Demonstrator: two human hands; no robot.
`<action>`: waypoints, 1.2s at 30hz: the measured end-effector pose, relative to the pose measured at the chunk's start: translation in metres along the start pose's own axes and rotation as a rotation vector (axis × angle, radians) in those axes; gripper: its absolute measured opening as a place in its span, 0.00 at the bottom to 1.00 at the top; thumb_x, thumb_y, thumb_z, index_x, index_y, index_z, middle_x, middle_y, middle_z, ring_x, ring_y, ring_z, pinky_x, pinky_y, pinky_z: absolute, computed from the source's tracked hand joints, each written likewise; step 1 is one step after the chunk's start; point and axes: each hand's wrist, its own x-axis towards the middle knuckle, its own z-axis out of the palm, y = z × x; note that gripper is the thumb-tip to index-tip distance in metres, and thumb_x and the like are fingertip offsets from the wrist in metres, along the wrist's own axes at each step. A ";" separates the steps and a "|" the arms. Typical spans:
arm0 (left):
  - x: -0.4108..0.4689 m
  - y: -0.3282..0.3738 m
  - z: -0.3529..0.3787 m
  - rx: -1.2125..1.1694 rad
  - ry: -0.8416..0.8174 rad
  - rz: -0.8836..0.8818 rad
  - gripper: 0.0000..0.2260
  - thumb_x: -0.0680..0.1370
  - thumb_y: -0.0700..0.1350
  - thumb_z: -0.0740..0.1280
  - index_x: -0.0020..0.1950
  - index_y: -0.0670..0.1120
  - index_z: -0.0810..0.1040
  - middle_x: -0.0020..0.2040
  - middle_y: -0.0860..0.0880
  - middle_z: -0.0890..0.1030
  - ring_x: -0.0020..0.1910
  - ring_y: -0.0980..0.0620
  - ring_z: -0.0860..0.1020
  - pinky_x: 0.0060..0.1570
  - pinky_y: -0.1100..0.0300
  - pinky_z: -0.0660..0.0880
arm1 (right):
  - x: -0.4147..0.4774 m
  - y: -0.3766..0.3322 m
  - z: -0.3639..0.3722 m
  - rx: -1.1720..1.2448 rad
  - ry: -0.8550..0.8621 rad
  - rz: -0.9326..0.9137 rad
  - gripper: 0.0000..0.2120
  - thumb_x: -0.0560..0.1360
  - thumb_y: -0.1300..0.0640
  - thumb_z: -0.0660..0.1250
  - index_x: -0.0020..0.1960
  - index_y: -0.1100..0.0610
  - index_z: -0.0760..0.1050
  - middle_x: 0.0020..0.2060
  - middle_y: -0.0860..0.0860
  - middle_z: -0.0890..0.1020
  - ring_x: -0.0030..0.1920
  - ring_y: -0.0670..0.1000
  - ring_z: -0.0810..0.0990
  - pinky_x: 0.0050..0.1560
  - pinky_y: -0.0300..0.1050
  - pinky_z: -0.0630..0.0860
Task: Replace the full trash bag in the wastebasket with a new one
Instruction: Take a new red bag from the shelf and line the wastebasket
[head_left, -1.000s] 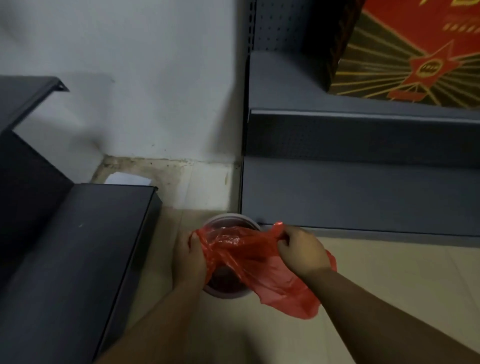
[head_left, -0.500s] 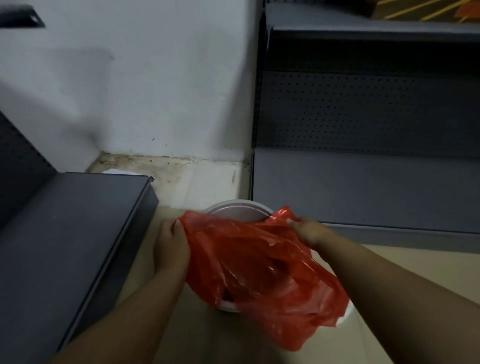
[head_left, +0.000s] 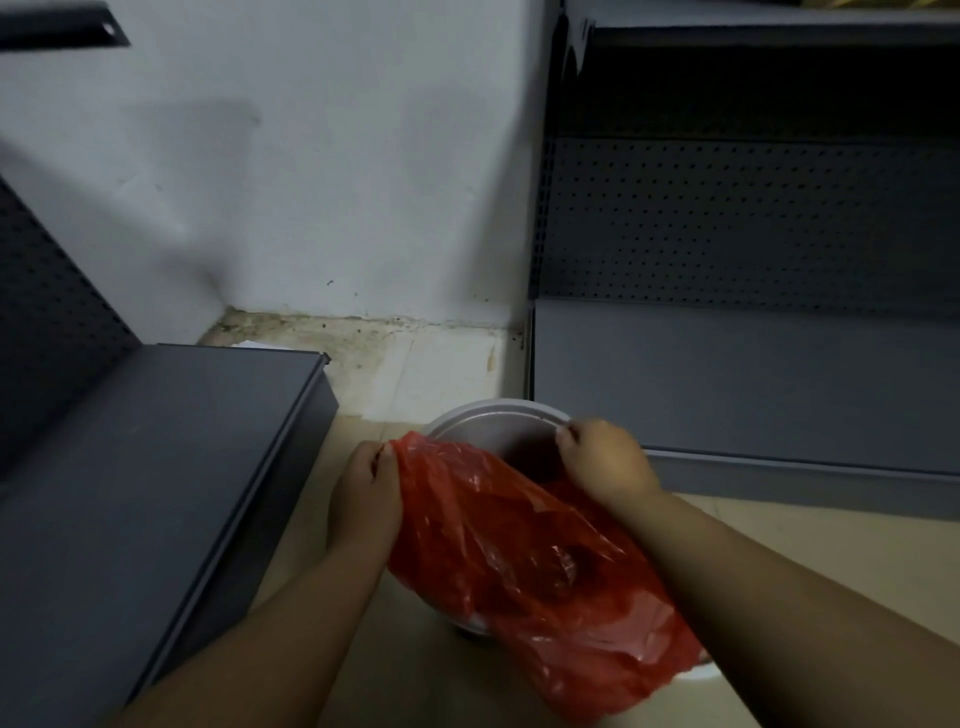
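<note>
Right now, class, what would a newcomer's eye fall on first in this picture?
The red bag at low centre stands out, draped over the near side of a white wastebasket on the floor. The left hand pinches the bag's edge, and the right hand is curled at the far rim. Dark grey shelves flank them, with a white wall, stained at its foot, behind.

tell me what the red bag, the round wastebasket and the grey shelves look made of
Red bag: thin plastic film, glossy, half see-through; it crumples and glints.
Wastebasket: probably hard plastic, pale smooth rim, though coated metal is possible.
Grey shelves: likely painted sheet metal, matte, with folded edges and a perforated back panel.
</note>
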 end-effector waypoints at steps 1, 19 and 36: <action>0.003 0.000 0.000 0.012 -0.002 0.005 0.13 0.81 0.47 0.54 0.52 0.42 0.75 0.46 0.44 0.77 0.47 0.44 0.75 0.45 0.55 0.69 | -0.007 -0.005 -0.011 0.050 0.096 -0.060 0.16 0.81 0.54 0.55 0.48 0.62 0.78 0.45 0.61 0.82 0.48 0.61 0.79 0.43 0.47 0.70; 0.047 -0.006 -0.010 0.121 -0.057 0.166 0.09 0.80 0.45 0.56 0.45 0.45 0.74 0.43 0.45 0.78 0.43 0.45 0.76 0.39 0.57 0.67 | -0.044 -0.011 -0.012 -0.460 -0.247 -0.112 0.33 0.78 0.37 0.48 0.77 0.46 0.39 0.78 0.51 0.42 0.78 0.56 0.44 0.75 0.56 0.52; 0.071 0.001 -0.015 0.162 -0.147 0.144 0.10 0.79 0.45 0.59 0.39 0.47 0.76 0.42 0.45 0.80 0.44 0.43 0.78 0.45 0.53 0.74 | 0.033 -0.008 0.016 -0.473 -0.266 -0.186 0.31 0.79 0.38 0.45 0.77 0.46 0.39 0.78 0.48 0.42 0.78 0.53 0.42 0.76 0.56 0.45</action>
